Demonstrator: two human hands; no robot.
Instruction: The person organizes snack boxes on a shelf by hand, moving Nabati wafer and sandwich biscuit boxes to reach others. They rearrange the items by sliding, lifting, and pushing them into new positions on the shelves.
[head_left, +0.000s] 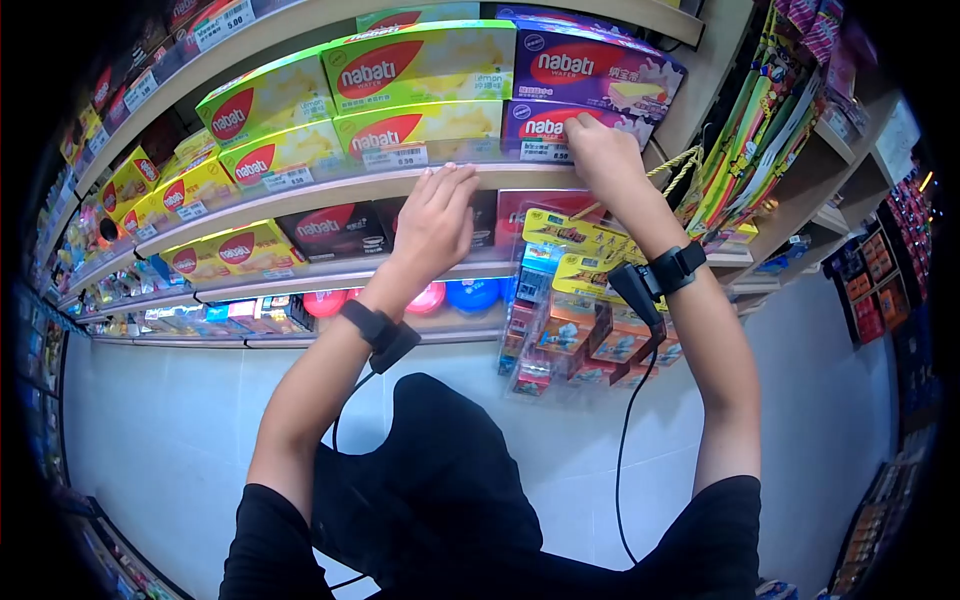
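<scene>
My left hand (436,222) rests against the shelf edge (360,187), its fingers stretched and lying side by side, with nothing visible in it. Up and to the right, my right hand (603,158) is at the front of the lower purple Nabati box (527,122), its fingers curled near the price tag (545,151). What those fingers hold, if anything, is hidden. Another purple box (590,68) lies on top of the lower one. Green lemon Nabati boxes (420,68) stand stacked to the left of the purple ones.
Yellow boxes (240,250) and dark boxes (325,232) fill the shelf below. Clear hanging packs (570,325) jut out under my right forearm. Long colourful packets (755,130) hang at the right. Red and blue round lids (472,294) sit on the bottom shelf.
</scene>
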